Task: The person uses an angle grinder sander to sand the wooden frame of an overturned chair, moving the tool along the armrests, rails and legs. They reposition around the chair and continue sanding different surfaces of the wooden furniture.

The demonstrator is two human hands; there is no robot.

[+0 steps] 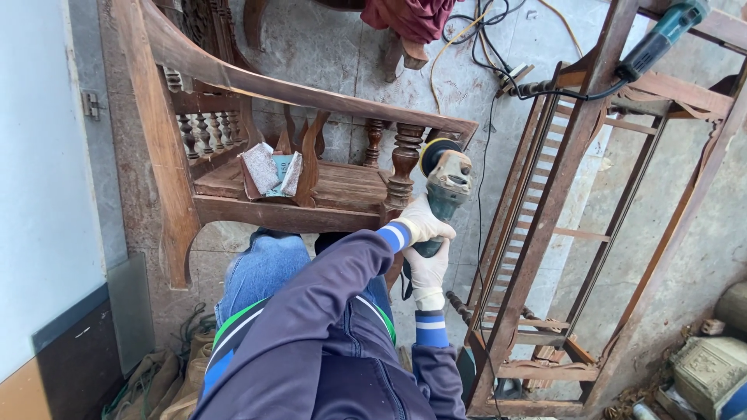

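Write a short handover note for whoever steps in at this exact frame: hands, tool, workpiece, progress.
Left hand, gloved, grips the front of the angle grinder. Right hand, gloved, holds its rear handle. The sanding disc sits against the turned post of the overturned wooden chair. Folded sandpaper lies on the chair. A second grinder rests on the wooden frame at right. How much sanding is finished cannot be judged.

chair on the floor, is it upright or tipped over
Tipped. The chair lies on its side: the seat faces sideways, and the turned leg runs level beside the grinder held in both gloved hands.
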